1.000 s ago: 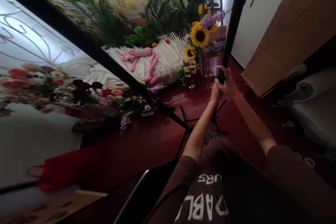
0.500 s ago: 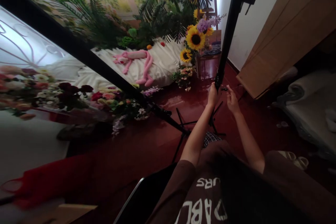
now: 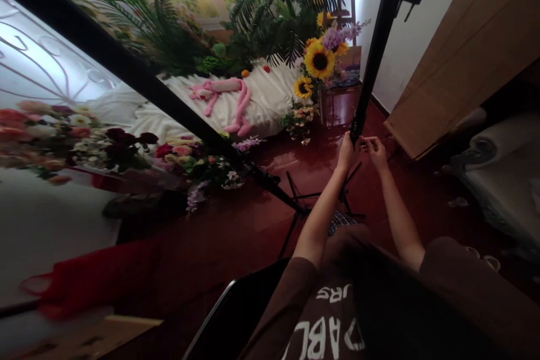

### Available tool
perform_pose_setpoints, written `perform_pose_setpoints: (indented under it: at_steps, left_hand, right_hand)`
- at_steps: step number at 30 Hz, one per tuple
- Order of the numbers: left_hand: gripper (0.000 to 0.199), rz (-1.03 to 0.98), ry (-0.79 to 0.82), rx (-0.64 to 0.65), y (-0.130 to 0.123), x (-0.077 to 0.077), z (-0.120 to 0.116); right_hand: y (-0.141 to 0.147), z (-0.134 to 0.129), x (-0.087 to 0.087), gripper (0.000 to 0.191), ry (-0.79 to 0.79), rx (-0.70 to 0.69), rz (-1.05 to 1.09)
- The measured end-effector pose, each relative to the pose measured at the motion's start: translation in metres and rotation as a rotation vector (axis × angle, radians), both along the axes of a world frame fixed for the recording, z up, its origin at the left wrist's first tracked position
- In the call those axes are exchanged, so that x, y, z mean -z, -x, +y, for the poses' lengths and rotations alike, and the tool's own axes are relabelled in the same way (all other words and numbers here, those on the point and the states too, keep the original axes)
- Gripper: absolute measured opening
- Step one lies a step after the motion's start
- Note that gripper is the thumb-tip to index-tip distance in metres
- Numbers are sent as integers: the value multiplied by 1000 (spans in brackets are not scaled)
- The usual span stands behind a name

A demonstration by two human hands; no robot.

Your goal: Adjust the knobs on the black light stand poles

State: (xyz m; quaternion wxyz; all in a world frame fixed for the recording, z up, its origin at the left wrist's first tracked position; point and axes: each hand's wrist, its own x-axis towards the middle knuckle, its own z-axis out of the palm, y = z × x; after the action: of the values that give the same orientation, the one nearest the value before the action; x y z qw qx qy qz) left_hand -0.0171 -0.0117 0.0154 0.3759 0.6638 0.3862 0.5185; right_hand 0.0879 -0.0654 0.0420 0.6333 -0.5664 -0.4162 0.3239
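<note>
A black light stand leans upward on the right, its folding legs low down near the floor. My left hand is closed round its pole just below a clamp collar. On the collar's right side sits a small dark knob. The fingers of my right hand are pinched at this knob, though dim light blurs the exact contact. A second black stand slants from the upper left down to its spread legs, with neither hand touching it.
A pink plush toy lies on white cloth among palms and sunflowers. Flowers line the left. Tall brown boards lean at the right wall, above a wrapped roll. A red bag lies lower left.
My right hand has closed in from beside the pole, its fingers now pinching at the knob. My left hand keeps its grip. The whole view has shifted slightly.
</note>
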Motion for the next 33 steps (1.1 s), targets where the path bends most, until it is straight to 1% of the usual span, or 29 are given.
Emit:
perform_pose_setpoints:
  at_steps: [2,5,8,11,14,16,20,23,25,27,28,30,31,32,33]
  left_hand:
    - [34,2,5,-2,1,-1,0]
    - [36,8,11,-8,1,-1,0]
    - [35,12,2,-7,1,0,2]
    - [31,23,-3,-5,1,2,3]
    - [26,17,1,17,1,3,3]
    - [24,5,-2,27,1,4,3]
    - [27,10,3,8,0,3,4]
    - [30,-2,10,13,1,-1,1]
    - [34,-36,-9,22,6,0,-6]
    - [39,-78,0,37,19,12,-20]
    - [41,-96,35,44,29,22,-29]
    - [42,-79,165,15,54,51,-51]
    - [43,-66,241,-25,70,68,-63]
    - [43,-68,323,-90,86,85,-75]
    - [43,-81,408,-183,103,100,-85]
  right_hand:
    - [-5,4,-9,20,75,-44,102]
    - [-9,11,-20,16,148,-51,151]
    - [-8,16,-24,11,219,-58,193]
    - [-4,19,-26,10,324,-103,367]
    - [-2,22,-31,28,486,-170,621]
    - [-2,24,-36,34,556,-195,731]
    - [-2,26,-39,27,531,-204,800]
    - [0,26,-36,23,489,-199,839]
    - [0,26,-32,21,472,-209,840]
    - [0,25,-29,17,449,-223,839]
    - [0,25,-28,15,432,-228,842]
    - [-1,24,-24,10,395,-235,849]
    - [-1,24,-22,7,375,-234,851]
    - [1,24,-19,6,350,-221,851]
    - [3,24,-16,5,319,-184,850]
